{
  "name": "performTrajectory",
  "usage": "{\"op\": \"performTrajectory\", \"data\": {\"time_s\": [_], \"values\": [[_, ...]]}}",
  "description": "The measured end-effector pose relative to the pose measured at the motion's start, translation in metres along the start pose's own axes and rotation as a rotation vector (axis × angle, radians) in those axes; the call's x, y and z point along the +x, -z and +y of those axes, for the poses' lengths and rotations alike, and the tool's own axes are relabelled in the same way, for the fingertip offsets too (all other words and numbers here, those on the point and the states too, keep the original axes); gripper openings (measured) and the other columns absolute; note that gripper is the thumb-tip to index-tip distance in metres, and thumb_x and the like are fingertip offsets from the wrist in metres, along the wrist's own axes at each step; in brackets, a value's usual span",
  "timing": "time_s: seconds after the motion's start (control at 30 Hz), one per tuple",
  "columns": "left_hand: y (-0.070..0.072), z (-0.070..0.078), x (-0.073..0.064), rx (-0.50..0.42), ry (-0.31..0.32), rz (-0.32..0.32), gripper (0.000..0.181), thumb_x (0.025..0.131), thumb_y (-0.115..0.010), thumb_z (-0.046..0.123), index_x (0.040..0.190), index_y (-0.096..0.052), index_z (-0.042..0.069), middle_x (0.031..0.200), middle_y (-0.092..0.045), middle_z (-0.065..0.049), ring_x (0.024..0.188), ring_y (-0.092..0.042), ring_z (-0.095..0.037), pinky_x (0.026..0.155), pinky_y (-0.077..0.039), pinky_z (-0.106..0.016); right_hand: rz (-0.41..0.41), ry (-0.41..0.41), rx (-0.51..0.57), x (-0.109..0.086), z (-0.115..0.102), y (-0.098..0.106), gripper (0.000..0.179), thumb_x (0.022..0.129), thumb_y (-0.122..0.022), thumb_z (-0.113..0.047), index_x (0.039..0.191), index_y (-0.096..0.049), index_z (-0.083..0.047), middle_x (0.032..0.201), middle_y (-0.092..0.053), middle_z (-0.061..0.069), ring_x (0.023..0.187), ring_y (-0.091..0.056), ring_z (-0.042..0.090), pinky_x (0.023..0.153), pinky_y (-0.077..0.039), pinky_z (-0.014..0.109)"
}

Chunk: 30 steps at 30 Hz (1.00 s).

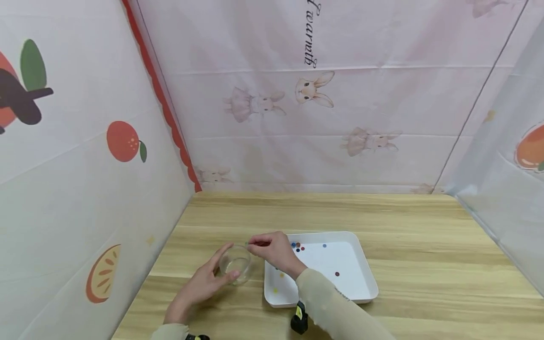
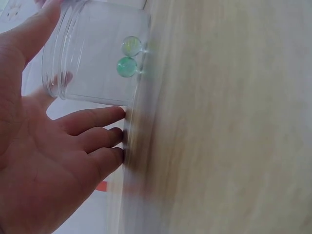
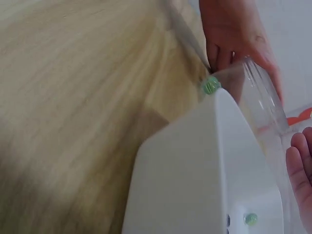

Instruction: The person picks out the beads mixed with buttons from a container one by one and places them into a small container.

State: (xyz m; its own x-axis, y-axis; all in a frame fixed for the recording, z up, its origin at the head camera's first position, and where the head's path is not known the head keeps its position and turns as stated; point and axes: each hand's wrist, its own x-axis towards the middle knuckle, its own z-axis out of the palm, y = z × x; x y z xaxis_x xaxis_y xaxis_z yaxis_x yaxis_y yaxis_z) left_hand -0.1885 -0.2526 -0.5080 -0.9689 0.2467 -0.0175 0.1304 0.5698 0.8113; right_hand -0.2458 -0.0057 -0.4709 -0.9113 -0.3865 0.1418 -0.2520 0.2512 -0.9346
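My left hand (image 1: 206, 282) holds a clear jar (image 1: 235, 265) on the table, with the thumb and index finger on opposite sides of it. Inside, in the left wrist view, lie a green marble (image 2: 126, 67) and a clear marble with a yellow streak (image 2: 131, 46). Over the jar's right rim, my right hand (image 1: 274, 249) pinches a small greenish marble (image 1: 246, 244), mostly hidden by the fingers. Below the right forearm, a white tray (image 1: 354, 283) holds several small coloured marbles, including a blue one (image 1: 325, 245) and a dark red one (image 1: 337, 274).
The wooden table (image 1: 425, 264) extends to the right of and behind the tray. Printed cloth walls (image 1: 263, 160) enclose its back and sides. The tray's raised left wall (image 3: 180, 170) stands close to the jar.
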Motion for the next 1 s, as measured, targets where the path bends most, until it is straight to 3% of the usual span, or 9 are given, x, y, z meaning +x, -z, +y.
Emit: {"op": "performTrajectory", "data": {"time_s": [0.3, 0.5, 0.7, 1.0], "values": [[-0.005, 0.002, 0.000, -0.015, 0.009, -0.018, 0.078, 0.102, -0.069, 0.043, 0.166, -0.025, 0.040, 0.167, -0.035, -0.028, 0.150, -0.039, -0.054, 0.117, -0.039, -0.070, -0.025, 0.007, -0.019, -0.003, -0.001, -0.009, 0.019, 0.095, -0.079, -0.024, 0.105, -0.084, -0.009, 0.099, -0.081, 0.003, 0.085, -0.068, 0.007, 0.074, -0.056, 0.020], [-0.005, 0.000, 0.001, -0.003, 0.008, -0.018, 0.077, 0.102, -0.070, 0.043, 0.165, -0.025, 0.044, 0.170, -0.032, -0.024, 0.150, -0.038, -0.054, 0.117, -0.039, -0.070, -0.031, 0.003, -0.024, -0.003, 0.002, -0.016, 0.016, 0.093, -0.079, -0.022, 0.103, -0.084, -0.010, 0.091, -0.079, -0.003, 0.081, -0.065, 0.005, 0.071, -0.054, 0.019], [-0.005, 0.001, 0.001, -0.007, 0.013, -0.016, 0.079, 0.101, -0.070, 0.046, 0.166, -0.025, 0.040, 0.168, -0.034, -0.025, 0.150, -0.040, -0.052, 0.117, -0.040, -0.069, -0.025, 0.011, -0.048, -0.002, 0.005, -0.021, 0.017, 0.091, -0.079, -0.020, 0.102, -0.084, -0.008, 0.083, -0.075, -0.006, 0.074, -0.061, 0.002, 0.066, -0.050, 0.016], [-0.001, 0.003, -0.001, 0.010, 0.024, 0.003, 0.079, 0.101, -0.070, 0.046, 0.166, -0.024, 0.042, 0.167, -0.034, -0.029, 0.149, -0.040, -0.056, 0.115, -0.040, -0.071, -0.018, 0.016, -0.059, 0.000, -0.002, -0.017, 0.014, 0.094, -0.079, -0.024, 0.102, -0.085, -0.014, 0.093, -0.080, -0.001, 0.080, -0.065, 0.005, 0.070, -0.054, 0.018]]}}
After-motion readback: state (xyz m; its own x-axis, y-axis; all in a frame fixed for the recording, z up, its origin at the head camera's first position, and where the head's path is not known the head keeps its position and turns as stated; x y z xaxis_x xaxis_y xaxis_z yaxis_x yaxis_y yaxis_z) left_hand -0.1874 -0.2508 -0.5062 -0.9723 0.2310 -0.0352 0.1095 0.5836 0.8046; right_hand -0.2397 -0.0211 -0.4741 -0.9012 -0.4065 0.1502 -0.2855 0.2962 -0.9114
